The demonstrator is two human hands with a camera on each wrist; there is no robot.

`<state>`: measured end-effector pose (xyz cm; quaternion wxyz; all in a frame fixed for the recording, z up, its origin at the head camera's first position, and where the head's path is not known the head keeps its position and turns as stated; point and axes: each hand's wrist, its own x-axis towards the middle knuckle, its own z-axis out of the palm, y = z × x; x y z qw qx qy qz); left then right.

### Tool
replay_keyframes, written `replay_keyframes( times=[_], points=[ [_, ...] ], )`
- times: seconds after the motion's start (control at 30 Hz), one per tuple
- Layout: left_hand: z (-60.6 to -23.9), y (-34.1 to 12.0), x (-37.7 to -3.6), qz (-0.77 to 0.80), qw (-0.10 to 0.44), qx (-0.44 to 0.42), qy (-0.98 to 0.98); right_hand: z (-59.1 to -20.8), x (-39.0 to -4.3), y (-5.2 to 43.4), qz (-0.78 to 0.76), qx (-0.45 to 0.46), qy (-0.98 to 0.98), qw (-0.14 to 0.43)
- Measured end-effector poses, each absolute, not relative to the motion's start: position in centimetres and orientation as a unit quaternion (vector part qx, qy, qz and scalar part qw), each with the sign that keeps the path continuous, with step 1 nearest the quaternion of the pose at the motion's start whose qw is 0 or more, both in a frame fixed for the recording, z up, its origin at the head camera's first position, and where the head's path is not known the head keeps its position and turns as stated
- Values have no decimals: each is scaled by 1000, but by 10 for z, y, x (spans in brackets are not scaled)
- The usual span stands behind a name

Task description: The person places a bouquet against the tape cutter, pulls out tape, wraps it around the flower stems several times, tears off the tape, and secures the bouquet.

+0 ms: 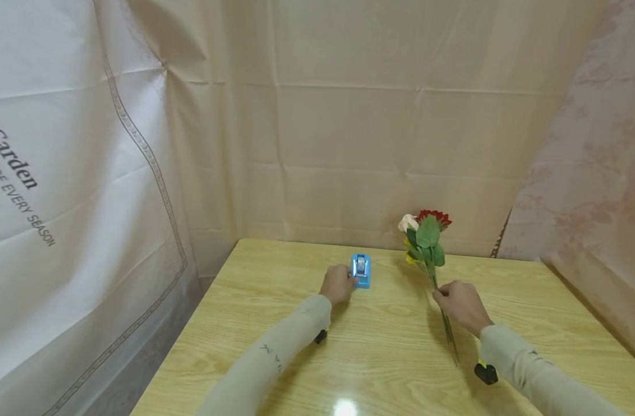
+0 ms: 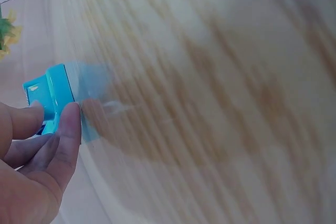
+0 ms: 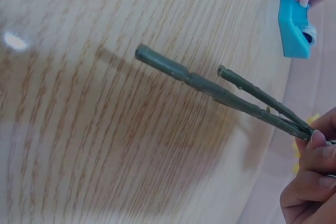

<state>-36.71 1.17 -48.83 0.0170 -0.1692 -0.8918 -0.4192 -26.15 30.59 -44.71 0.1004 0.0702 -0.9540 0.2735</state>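
1. Backdrop sheets [image 1: 348, 144] hung on three sides, pale, creased; printed lettering on left panel.
2. Wooden table [image 1: 379, 352], light grain, glossy, lamp glare near front edge.
3. Bunch of artificial flowers [image 1: 426, 237]: red bloom, cream bloom, yellow bits, broad green leaves, thin dark green stems [image 3: 220, 90]. Held above right half of table, heads toward back wall, stem ends toward front edge. At least two stems seen in wrist view, ends fanned apart.
4. Right hand [image 1: 460, 305] clenched round stems about midway, fingers pinching them together.
5. Left hand [image 1: 338, 284] grasping blue tape dispenser [image 1: 361, 270], fingertips [image 2: 71, 116] on its near side. Dispenser small, bright blue plastic, clear tape roll inside, serrated cutter at one end, at table's middle-back, well apart from flowers.
6. Risks, judged: stems loosely gathered, so likely to splay or slip if pinch eases. Dispenser light and tabletop slick, so could skid or tip if pulled one-handed. Tape end could fold onto itself or catch a leaf. Left wrist view blurred, so exact contact hard to confirm there.
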Motion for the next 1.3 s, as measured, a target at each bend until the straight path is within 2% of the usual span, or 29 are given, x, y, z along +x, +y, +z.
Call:
replay_keyframes(
  times=[0.33,0.57,1.3],
  points=[
    [-482,14,-365,-417,10,-168,-893,-441,-260,309,269,62,-957,86],
    [-479,13,-364,-426,-16,-172,-888,-443,-257,315,260,62,-959,90],
    [-478,9,-360,-408,9,-184,-894,-453,-249,340,234,38,-968,87]
  ],
)
